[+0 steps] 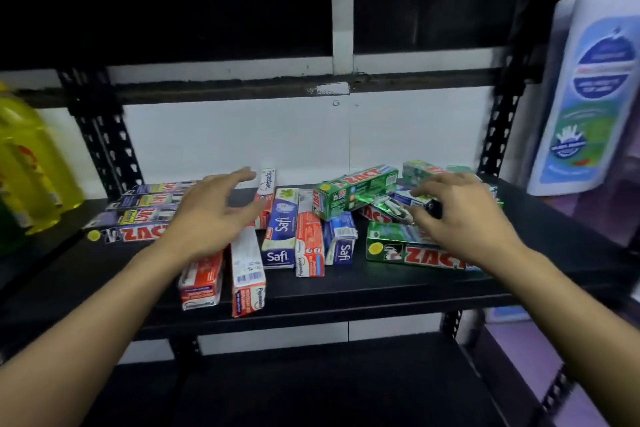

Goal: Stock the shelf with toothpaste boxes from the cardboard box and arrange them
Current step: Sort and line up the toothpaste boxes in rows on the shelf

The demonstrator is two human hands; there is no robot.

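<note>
Both your hands hang over loose toothpaste boxes (309,246) on the black metal shelf (381,284).

Take the white-and-blue Safi carton (280,232), lying flat mid-shelf, as your mark. Just left of it, your left hand (211,215) is spread with its fingers apart above red-and-white Pepsodent cartons (247,274) that point toward the front edge. Further left, purple-grey Zact cartons (145,211) lie side by side in a row. Right of the mark, a green Zact carton (356,191) sits tilted on top of others. Your right hand (464,218) is over that green heap with its fingers bent toward a small dark box, and blur hides whether it grips. Far left of the mark stand yellow plastic bottles (27,166). Far right, a tall white bottle with a blue label (588,97) crowds in beside the black perforated upright (498,128).
</note>
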